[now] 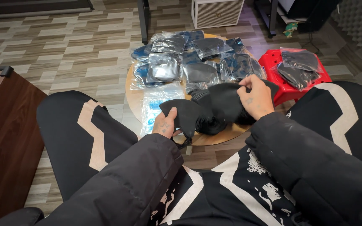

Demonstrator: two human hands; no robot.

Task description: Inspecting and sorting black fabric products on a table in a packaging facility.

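My left hand (165, 124) grips a black cloth face mask (185, 114) by its lower edge, over the near rim of a small round wooden table (133, 98). My right hand (254, 97) pinches the top of another black mask (225, 100) lifted off a loose heap of black masks (208, 121) on the table. Behind the heap lie several clear plastic bags (164, 67) with dark masks inside. An empty clear bag with blue print (156, 104) lies flat beside my left hand.
A red plastic stool (275, 62) to the right carries two more bagged masks (300, 65). A dark wooden cabinet (5, 138) stands at left. A white speaker box (216, 12) and table legs stand on the tiled floor behind. My knees flank the table.
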